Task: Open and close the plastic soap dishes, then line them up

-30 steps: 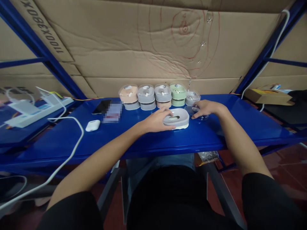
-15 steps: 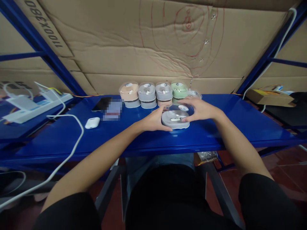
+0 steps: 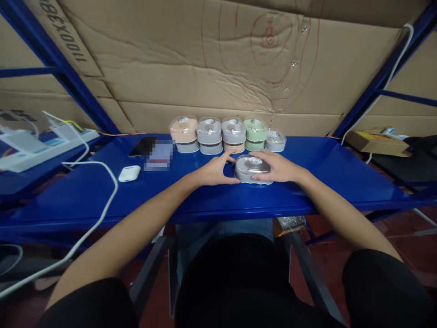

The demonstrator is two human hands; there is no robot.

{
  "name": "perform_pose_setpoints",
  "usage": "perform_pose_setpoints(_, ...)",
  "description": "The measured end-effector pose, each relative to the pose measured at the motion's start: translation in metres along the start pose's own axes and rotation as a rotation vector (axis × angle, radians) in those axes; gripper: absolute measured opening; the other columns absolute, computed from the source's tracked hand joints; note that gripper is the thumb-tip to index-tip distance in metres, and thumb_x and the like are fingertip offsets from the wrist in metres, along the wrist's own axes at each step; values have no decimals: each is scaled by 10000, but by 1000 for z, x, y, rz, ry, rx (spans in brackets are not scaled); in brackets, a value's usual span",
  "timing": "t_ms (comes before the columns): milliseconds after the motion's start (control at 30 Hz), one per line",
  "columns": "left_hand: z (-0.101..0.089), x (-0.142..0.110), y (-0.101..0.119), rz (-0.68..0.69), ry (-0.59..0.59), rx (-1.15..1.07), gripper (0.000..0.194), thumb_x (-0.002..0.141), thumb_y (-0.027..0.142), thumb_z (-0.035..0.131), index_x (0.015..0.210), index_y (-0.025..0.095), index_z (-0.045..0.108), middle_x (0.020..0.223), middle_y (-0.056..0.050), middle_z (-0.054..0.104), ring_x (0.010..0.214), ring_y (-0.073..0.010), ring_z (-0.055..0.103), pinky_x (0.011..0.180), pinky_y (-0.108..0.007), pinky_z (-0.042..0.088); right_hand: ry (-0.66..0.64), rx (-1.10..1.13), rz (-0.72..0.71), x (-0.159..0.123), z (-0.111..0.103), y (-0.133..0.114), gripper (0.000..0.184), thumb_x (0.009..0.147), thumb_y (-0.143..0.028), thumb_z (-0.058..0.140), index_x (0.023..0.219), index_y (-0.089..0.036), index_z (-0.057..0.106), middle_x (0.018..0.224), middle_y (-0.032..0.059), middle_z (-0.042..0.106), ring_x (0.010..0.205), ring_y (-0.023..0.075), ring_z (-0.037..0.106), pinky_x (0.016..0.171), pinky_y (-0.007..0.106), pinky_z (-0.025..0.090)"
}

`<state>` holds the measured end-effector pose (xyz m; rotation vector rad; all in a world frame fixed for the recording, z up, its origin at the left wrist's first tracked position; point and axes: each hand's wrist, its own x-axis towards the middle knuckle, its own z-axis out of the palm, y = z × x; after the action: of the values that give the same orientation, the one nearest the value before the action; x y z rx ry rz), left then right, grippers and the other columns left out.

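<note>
A small grey rounded plastic box [image 3: 241, 171] with a clear domed lid [image 3: 254, 160] over it sits on the blue table in front of me. My right hand [image 3: 282, 167] grips its right side, fingers behind and thumb in front. Through the lid a small shiny piece shows on top, along with a round label. My left hand [image 3: 213, 173] curves around the left end, thumb and fingers apart. Blue tabletop shows between its palm and the box; the thumb tip is at the front left edge, and whether it touches I cannot tell.
Similar boxes in peach [image 3: 183, 130], grey [image 3: 209, 131] and green [image 3: 255, 130] stand stacked along the back. A single grey one [image 3: 275, 141] ends the row. Left lie a white earbud case [image 3: 129, 173], a dark phone [image 3: 142, 147] and a power strip [image 3: 51, 148].
My right hand picked up the clear lid from the right and brought it left over the grey box; the lid now covers it. My left hand has loosened from the box.
</note>
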<state>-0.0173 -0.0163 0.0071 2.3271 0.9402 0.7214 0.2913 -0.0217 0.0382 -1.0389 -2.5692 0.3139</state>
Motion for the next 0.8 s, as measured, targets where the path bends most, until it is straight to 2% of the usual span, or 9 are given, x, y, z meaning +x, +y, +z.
perform_pose_setpoints(100, 5, 2, 2, 16, 8, 21, 1088, 773, 562, 960, 1683, 201, 486, 1498, -213, 743, 1416, -417, 716, 1242, -607, 528, 103, 10, 28, -15, 6, 1, 940, 899, -768, 798, 1665, -255, 615, 1510, 185, 711, 1385, 437, 696, 1209, 630, 555)
perform_pose_setpoints(200, 12, 5, 7, 37, 29, 19, 1031, 790, 592, 959, 1644, 202, 535, 1587, -231, 694, 1467, -432, 684, 1254, -617, 527, 152, 24, 11, -21, 12, -2, 936, 900, -754, 789, 1638, -200, 632, 1514, 207, 705, 1411, 428, 685, 1238, 615, 539)
perform_pose_setpoints(333, 17, 8, 14, 43, 24, 12, 1032, 797, 610, 956, 1645, 203, 531, 1661, -232, 642, 1513, -441, 652, 1248, -610, 537, 157, 41, 9, -20, 16, -10, 899, 906, -746, 776, 1638, -245, 628, 1522, 185, 702, 1411, 415, 694, 1239, 616, 544)
perform_pose_setpoints(467, 15, 3, 13, 4, -5, 32, 1058, 821, 608, 924, 1688, 209, 466, 1637, -224, 660, 1525, -435, 639, 1268, -611, 511, 129, -5, 79, -38, 3, -6, 880, 927, -763, 747, 1628, -247, 624, 1497, 186, 707, 1356, 418, 718, 1195, 609, 574)
perform_pose_setpoints(533, 13, 1, 12, -29, -10, 61, 1027, 856, 605, 876, 1689, 178, 454, 1601, -229, 677, 1512, -429, 645, 1268, -599, 508, 144, -66, 176, -61, -10, 10, 861, 930, -773, 733, 1601, -243, 637, 1464, 194, 719, 1330, 435, 720, 1187, 619, 571)
perform_pose_setpoints(633, 12, 0, 12, -55, -10, 99, 971, 901, 608, 810, 1676, 138, 462, 1566, -237, 683, 1482, -420, 658, 1257, -575, 514, 198, -172, 403, -101, -32, 51, 823, 940, -787, 702, 1575, -268, 640, 1467, 199, 720, 1333, 463, 709, 1189, 625, 554)
perform_pose_setpoints(700, 13, 1, 13, -62, -10, 120, 939, 916, 611, 792, 1670, 151, 472, 1555, -226, 684, 1470, -411, 662, 1246, -561, 521, 251, -263, 642, -119, -46, 83, 796, 953, -792, 676, 1573, -294, 634, 1484, 216, 709, 1354, 478, 693, 1168, 609, 552)
perform_pose_setpoints(800, 15, 3, 14, -59, -14, 157, 897, 934, 601, 770, 1661, 163, 483, 1544, -212, 685, 1474, -395, 652, 1246, -540, 519, 320, -325, 995, -120, -64, 125, 849, 967, -738, 710, 1616, -204, 593, 1512, 300, 663, 1434, 502, 644, 1190, 576, 497)
